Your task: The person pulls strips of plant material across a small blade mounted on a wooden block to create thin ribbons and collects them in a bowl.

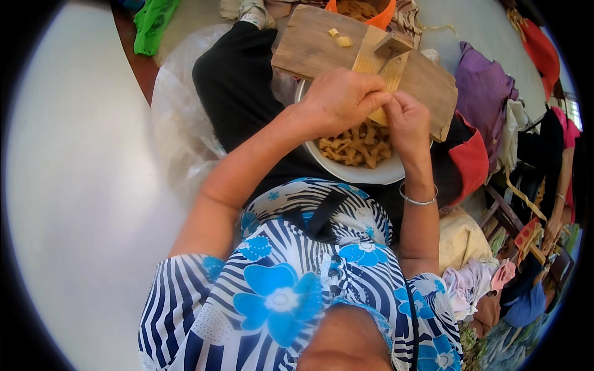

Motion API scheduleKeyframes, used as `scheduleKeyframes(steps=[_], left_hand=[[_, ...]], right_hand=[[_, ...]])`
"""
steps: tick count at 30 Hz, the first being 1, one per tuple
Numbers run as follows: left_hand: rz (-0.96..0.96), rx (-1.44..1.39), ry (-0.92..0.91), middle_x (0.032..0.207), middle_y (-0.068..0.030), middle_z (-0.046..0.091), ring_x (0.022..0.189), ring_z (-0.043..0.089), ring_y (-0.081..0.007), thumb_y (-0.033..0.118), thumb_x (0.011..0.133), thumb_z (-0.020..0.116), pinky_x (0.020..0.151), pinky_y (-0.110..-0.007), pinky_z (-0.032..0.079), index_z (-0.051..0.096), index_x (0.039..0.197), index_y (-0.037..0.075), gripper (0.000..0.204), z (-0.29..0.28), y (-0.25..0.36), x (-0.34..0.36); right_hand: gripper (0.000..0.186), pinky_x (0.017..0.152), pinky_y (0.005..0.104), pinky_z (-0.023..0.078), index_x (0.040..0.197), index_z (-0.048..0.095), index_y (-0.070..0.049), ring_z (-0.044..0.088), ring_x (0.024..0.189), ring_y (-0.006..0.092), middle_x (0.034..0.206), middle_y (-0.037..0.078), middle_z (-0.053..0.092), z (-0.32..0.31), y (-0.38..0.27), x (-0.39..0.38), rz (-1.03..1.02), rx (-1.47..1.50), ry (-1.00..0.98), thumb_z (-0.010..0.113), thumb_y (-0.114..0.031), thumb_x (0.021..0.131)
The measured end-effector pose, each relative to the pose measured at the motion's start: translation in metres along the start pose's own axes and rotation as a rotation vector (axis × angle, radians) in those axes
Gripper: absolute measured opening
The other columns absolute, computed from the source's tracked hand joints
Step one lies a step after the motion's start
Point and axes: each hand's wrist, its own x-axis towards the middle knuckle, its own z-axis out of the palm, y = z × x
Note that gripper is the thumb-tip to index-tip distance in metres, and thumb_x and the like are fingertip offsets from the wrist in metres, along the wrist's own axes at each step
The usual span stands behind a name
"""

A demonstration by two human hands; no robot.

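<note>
My left hand [348, 99] and my right hand [409, 123] meet at their fingertips above a white bowl [359, 177]. Both are closed in a pinch, and whatever lies between the fingers is hidden. Brown, knotted-looking strips [356, 147] fill the part of the bowl I can see. Across its far side rests a wooden board [318, 43], slightly tilted. A paler yellow band [366, 57] crosses the board, with a small upright wooden block [393, 44] at it. Two small yellow pieces [344, 41] lie on the board's left part.
An orange container [382, 17] with more brown pieces stands beyond the board. Clear plastic sheeting [179, 105] lies left of my black-trousered leg [232, 74]. Purple cloth [482, 86] and red cloth [470, 161] are at the right. Another person's arm [562, 185] shows at the far right.
</note>
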Motion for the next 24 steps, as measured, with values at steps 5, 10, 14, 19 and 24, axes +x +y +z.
scheduleKeyframes(steps=[5, 10, 14, 19, 24], left_hand=[[0.0, -0.141, -0.075, 0.068, -0.0103, 0.063, 0.066, 0.061, -0.0238, 0.029, 0.089, 0.057, 0.06, -0.035, 0.046, 0.065, 0.085, 0.003, 0.027, 0.0, -0.015, 0.005], [-0.254, -1.006, -0.225, 0.082, -0.0015, 0.061, 0.072, 0.055, -0.01, 0.024, 0.094, 0.051, 0.062, -0.026, 0.045, 0.061, 0.103, -0.002, 0.029, 0.017, 0.018, -0.013], [-0.008, -0.918, -0.131, 0.084, 0.0002, 0.057, 0.069, 0.051, -0.0069, 0.02, 0.094, 0.052, 0.06, -0.021, 0.042, 0.052, 0.116, -0.002, 0.031, 0.033, 0.035, -0.021], [-0.339, -1.118, -0.197, 0.076, 0.0019, 0.054, 0.066, 0.047, -0.0031, 0.015, 0.092, 0.056, 0.054, -0.019, 0.038, 0.056, 0.108, 0.0, 0.022, 0.047, 0.014, -0.017], [-0.205, -0.581, -0.084, 0.067, -0.0011, 0.056, 0.055, 0.051, -0.0143, 0.008, 0.086, 0.056, 0.052, -0.028, 0.041, 0.059, 0.089, 0.003, 0.007, 0.062, -0.018, -0.021]], right_hand=[[0.021, 0.051, 0.0265, 0.038, 0.089, 0.067, 0.002, 0.043, 0.054, 0.0074, 0.06, 0.002, 0.051, -0.011, -0.011, -0.032, 0.165, 0.256, -0.422, 0.055, -0.015, 0.092], [0.027, 0.052, 0.0234, 0.038, 0.106, 0.064, 0.005, 0.044, 0.051, 0.0056, 0.068, 0.0, 0.058, -0.016, -0.056, -0.053, -0.103, 1.044, -0.201, 0.055, -0.017, 0.095], [0.021, 0.076, 0.0229, 0.047, 0.11, 0.066, 0.0, 0.058, 0.083, 0.0077, 0.093, 0.003, 0.067, -0.014, -0.028, -0.032, -0.23, 0.276, 0.319, 0.059, -0.007, 0.092], [0.022, 0.069, 0.0251, 0.048, 0.108, 0.068, -0.01, 0.062, 0.075, 0.0117, 0.088, 0.007, 0.069, -0.001, -0.003, -0.027, -0.252, -0.08, 0.424, 0.062, -0.007, 0.087], [0.011, 0.057, 0.0306, 0.046, 0.092, 0.069, -0.011, 0.059, 0.061, 0.0235, 0.08, 0.013, 0.064, -0.003, 0.014, -0.026, -0.221, -0.426, 0.348, 0.064, -0.013, 0.082]])
